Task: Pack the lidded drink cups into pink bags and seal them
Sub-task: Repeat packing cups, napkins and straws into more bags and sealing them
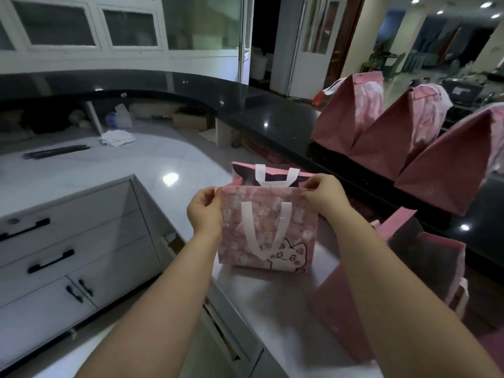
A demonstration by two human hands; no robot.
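A pink bag [268,230] with a cartoon cat print and white handles stands upright on the light counter [261,304] in front of me. Its mouth is open and the inside is dark; no cup shows. My left hand [204,211] pinches the near top edge at the left corner. My right hand [324,196] pinches the same edge at the right corner. One white handle hangs down the front panel and the other stands up at the back.
Three sealed pink bags [351,115] [403,129] [461,165] stand in a row on the black raised counter [245,105] at the right. More pink bags [425,255] lie close by my right forearm. Grey drawers [68,249] are at the lower left.
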